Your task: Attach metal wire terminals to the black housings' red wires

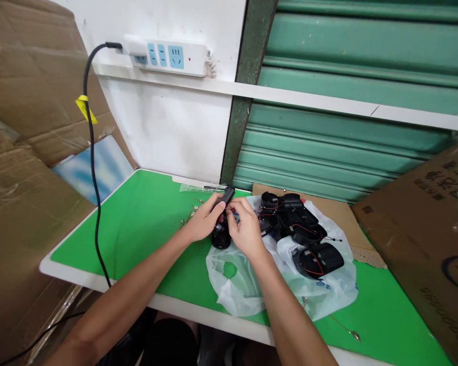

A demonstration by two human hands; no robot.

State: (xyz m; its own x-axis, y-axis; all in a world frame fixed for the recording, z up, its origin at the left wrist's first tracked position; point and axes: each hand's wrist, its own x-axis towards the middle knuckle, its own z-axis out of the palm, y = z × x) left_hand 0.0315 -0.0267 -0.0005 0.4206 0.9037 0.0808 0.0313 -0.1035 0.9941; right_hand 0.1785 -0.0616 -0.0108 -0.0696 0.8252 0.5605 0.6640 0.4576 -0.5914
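Note:
My left hand (204, 219) is closed around a black plastic casing (221, 238), holding it tilted above the green tabletop at the bag's left edge. My right hand (246, 226) has its fingertips pinched together against the casing's right side; whatever lies between them is too small to make out. Just right of my hands, several similar black casings (324, 258) with thin red wires are heaped on a white plastic bag (240, 287). Behind my left fingers lie thin wires with small metal ends (191, 213), partly hidden.
The green table (137, 229) has a white edge. Cardboard (339, 218) lies under the bag's far side. Large cartons (423, 239) stand at left and right. A black cable (93, 168) hangs from the power strip (171, 57). Another thin wire (354, 335) lies near the front.

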